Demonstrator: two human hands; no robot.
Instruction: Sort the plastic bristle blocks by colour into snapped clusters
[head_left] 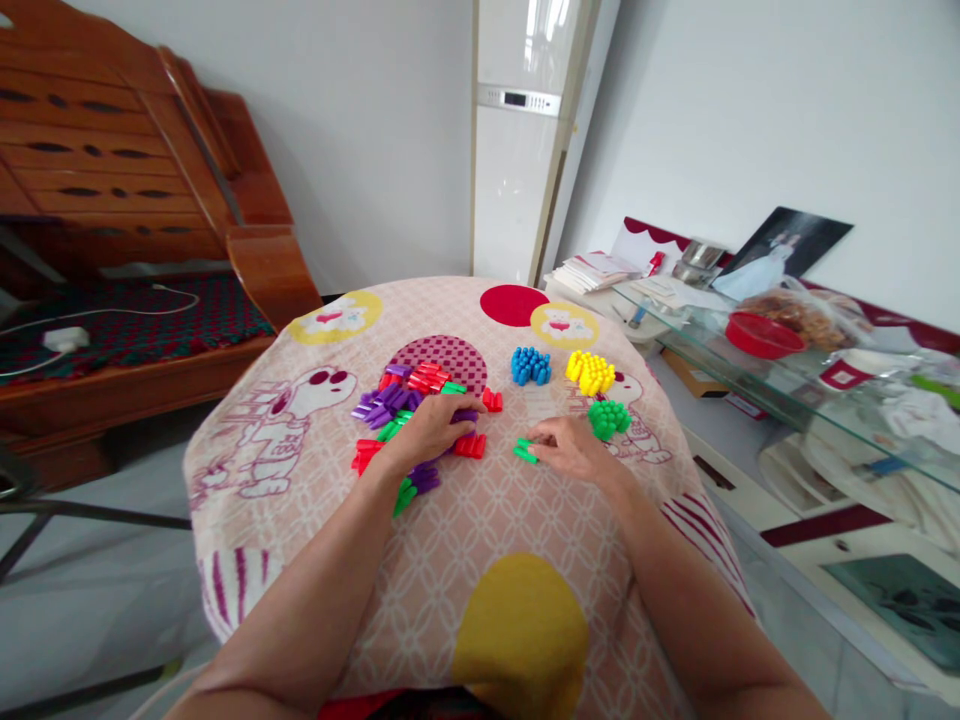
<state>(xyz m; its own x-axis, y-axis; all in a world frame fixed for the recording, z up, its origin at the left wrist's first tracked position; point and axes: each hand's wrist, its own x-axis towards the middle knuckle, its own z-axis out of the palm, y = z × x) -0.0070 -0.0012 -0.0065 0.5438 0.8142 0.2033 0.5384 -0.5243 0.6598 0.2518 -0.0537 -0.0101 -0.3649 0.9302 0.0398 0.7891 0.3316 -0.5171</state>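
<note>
My left hand (439,425) rests over a loose pile of small plastic pieces, its thumb and fingers apart around a purple piece (466,416) in the pile. Other purple pieces (386,405), red pieces (430,377) and green pieces (405,495) lie around that hand, some hidden beneath it. My right hand (566,445) has its fingertips closed on the end of a green plastic piece (525,451) at the tabletop. Just beyond the right hand stand separate clusters of green pegs (609,420), yellow pegs (591,372) and blue pegs (531,366).
A patterned cloth (315,540) covers the round table. To the right, a glass shelf (795,390) carries papers, a red bowl (765,335) and a bag of food. A wooden bench (135,200) is at left, and a tall white air conditioner (514,170) stands behind.
</note>
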